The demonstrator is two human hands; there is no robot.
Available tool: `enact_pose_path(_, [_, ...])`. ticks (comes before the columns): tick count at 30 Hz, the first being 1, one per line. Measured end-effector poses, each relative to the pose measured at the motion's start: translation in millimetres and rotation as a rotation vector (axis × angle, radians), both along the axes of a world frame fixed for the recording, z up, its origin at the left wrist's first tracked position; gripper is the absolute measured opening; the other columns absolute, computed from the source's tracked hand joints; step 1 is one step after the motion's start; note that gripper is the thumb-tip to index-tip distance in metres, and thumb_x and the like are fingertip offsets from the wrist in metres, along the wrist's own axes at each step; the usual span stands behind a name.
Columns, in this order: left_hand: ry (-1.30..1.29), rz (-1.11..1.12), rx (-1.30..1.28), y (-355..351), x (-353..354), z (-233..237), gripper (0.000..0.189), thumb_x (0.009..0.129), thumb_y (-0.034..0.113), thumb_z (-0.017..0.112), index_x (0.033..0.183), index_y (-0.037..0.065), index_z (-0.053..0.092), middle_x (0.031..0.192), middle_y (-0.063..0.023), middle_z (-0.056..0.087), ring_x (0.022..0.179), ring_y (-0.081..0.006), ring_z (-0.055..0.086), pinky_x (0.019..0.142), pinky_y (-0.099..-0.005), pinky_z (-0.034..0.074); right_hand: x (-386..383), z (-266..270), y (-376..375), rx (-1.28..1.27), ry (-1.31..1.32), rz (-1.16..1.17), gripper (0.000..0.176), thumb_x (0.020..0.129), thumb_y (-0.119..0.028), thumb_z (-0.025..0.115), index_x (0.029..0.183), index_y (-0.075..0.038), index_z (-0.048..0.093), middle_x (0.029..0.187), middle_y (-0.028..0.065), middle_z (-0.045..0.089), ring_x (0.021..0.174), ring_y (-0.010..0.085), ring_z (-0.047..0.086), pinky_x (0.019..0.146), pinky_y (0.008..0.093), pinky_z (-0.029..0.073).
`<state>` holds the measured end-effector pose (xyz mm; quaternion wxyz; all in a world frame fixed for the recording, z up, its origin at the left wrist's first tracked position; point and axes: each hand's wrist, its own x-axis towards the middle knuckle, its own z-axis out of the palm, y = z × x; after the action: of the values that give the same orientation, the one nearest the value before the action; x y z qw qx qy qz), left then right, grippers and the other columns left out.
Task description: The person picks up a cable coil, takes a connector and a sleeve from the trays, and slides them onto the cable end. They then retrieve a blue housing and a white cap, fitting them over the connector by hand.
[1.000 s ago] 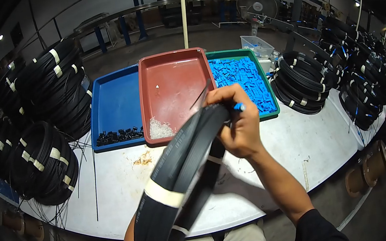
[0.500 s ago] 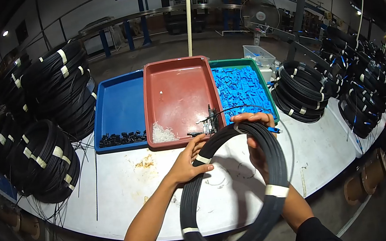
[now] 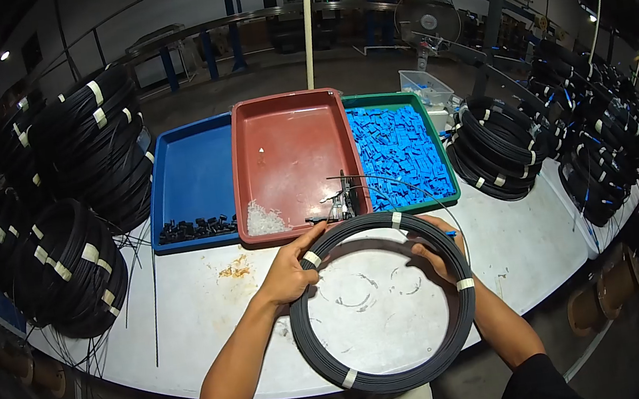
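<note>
A coil of black cable [image 3: 396, 381], bound with several pale tape bands, is held in front of me at the table's near edge. My left hand [image 3: 290, 272] grips its upper left side, thumb on the inner edge. On the upper right, my right hand [image 3: 439, 248] wraps round the coil, with its thumb inside the ring and the fingers partly hidden behind. A small blue connector [image 3: 451, 234] shows beside the right fingers. Loose cable ends arch over the top of the coil toward the trays.
Behind the coil stand a blue tray [image 3: 193, 155] with black parts, a red tray [image 3: 292, 146] with clear pieces and tools, and a green tray [image 3: 446, 183] full of blue connectors. Cable coils are stacked at left [image 3: 91, 149] and right [image 3: 494, 148] on the white table [image 3: 190, 321].
The coil has gone from tilted to nearly facing me, and its lower edge has risen. My left hand has moved left and slightly down; my right hand has lowered along the coil.
</note>
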<state>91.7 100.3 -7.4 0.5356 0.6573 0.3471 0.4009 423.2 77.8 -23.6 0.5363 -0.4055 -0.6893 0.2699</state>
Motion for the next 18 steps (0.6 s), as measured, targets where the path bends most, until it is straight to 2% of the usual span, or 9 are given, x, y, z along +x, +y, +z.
enact_pose_path(3, [0.006, 0.019, -0.055, 0, -7, 3, 0.105, 0.056, -0.02, 0.054, 0.157, 0.001, 0.035, 0.156, -0.0122, 0.048, 0.131, -0.0186, 0.056, 0.112, -0.0306, 0.044, 16, 6, -2, -0.058, -0.106, 0.056, 0.059, 0.084, -0.002, 0.079, 0.138, 0.002, 0.056, 0.121, 0.0118, 0.07, 0.105, 0.0161, 0.068, 0.087, 0.029, 0.056])
enact_pose_path(4, [-0.003, 0.016, -0.037, 0, -11, 5, 0.1, 0.06, -0.02, 0.053, 0.156, -0.001, 0.037, 0.154, -0.0141, 0.05, 0.139, -0.0188, 0.048, 0.112, -0.0242, 0.034, 20, 8, -4, -0.156, -0.084, 0.105, 0.06, 0.083, 0.003, 0.076, 0.14, 0.0, 0.056, 0.127, 0.0123, 0.068, 0.111, 0.0173, 0.066, 0.091, 0.0303, 0.055])
enact_pose_path(9, [0.148, 0.057, -0.015, -10, -28, 34, 0.095, 0.06, -0.016, 0.055, 0.153, 0.001, 0.045, 0.145, -0.0129, 0.059, 0.125, -0.0161, 0.058, 0.103, -0.023, 0.042, 50, 0, -8, -0.275, -0.288, 0.235, 0.068, 0.079, 0.011, 0.069, 0.144, -0.001, 0.053, 0.133, 0.0122, 0.064, 0.125, 0.0209, 0.06, 0.107, 0.0322, 0.048])
enact_pose_path(11, [0.206, 0.065, -0.062, -9, -37, 40, 0.092, 0.06, -0.013, 0.057, 0.15, 0.002, 0.049, 0.141, -0.0126, 0.062, 0.12, -0.0155, 0.061, 0.1, -0.0228, 0.044, 48, 17, -9, -0.522, -0.11, 0.404, 0.078, 0.073, 0.01, 0.078, 0.145, 0.001, 0.051, 0.137, 0.0136, 0.062, 0.132, 0.0228, 0.056, 0.113, 0.0344, 0.043])
enact_pose_path(12, [0.249, 0.075, -0.058, -9, -43, 40, 0.089, 0.06, -0.012, 0.058, 0.148, 0.002, 0.052, 0.137, -0.0125, 0.065, 0.116, -0.0152, 0.063, 0.098, -0.0228, 0.046, 53, 19, -1, -0.535, -0.069, 0.514, 0.099, 0.061, 0.001, 0.092, 0.149, 0.002, 0.046, 0.142, 0.0156, 0.059, 0.137, 0.0256, 0.052, 0.117, 0.0383, 0.039])
enact_pose_path(13, [0.293, 0.086, -0.055, -9, -47, 41, 0.087, 0.06, -0.01, 0.06, 0.146, 0.003, 0.055, 0.133, -0.0124, 0.067, 0.112, -0.015, 0.064, 0.095, -0.0228, 0.047, 58, 24, 0, -0.535, -0.067, 0.517, 0.099, 0.061, 0.001, 0.092, 0.149, 0.002, 0.046, 0.142, 0.0156, 0.059, 0.137, 0.0256, 0.052, 0.117, 0.0383, 0.039])
enact_pose_path(15, [0.253, 0.106, -0.069, -9, -51, 37, 0.088, 0.057, -0.009, 0.06, 0.145, 0.0, 0.055, 0.12, -0.0068, 0.071, 0.102, -0.0116, 0.063, 0.093, -0.0224, 0.046, 67, 36, 0, -0.636, -0.014, 0.699, 0.121, 0.051, -0.009, 0.099, 0.153, 0.002, 0.037, 0.145, 0.0172, 0.056, 0.138, 0.0277, 0.051, 0.119, 0.0412, 0.039])
enact_pose_path(17, [0.278, 0.101, 0.005, -3, -57, 24, 0.086, 0.058, -0.009, 0.061, 0.143, -0.002, 0.056, 0.121, -0.008, 0.071, 0.106, -0.013, 0.064, 0.098, -0.0244, 0.045, 75, 29, 7, -0.541, -0.007, 0.812, 0.122, 0.057, -0.018, 0.099, 0.155, 0.002, 0.031, 0.141, 0.0178, 0.06, 0.135, 0.0297, 0.055, 0.117, 0.0453, 0.041])
enact_pose_path(18, [0.277, 0.104, 0.003, -2, -59, 21, 0.086, 0.058, -0.009, 0.061, 0.143, -0.002, 0.056, 0.121, -0.008, 0.071, 0.106, -0.013, 0.064, 0.098, -0.0244, 0.045, 78, 26, 6, -0.611, 0.196, 0.781, 0.116, 0.062, -0.023, 0.097, 0.155, 0.002, 0.032, 0.136, 0.0185, 0.062, 0.132, 0.0314, 0.057, 0.116, 0.0474, 0.042])
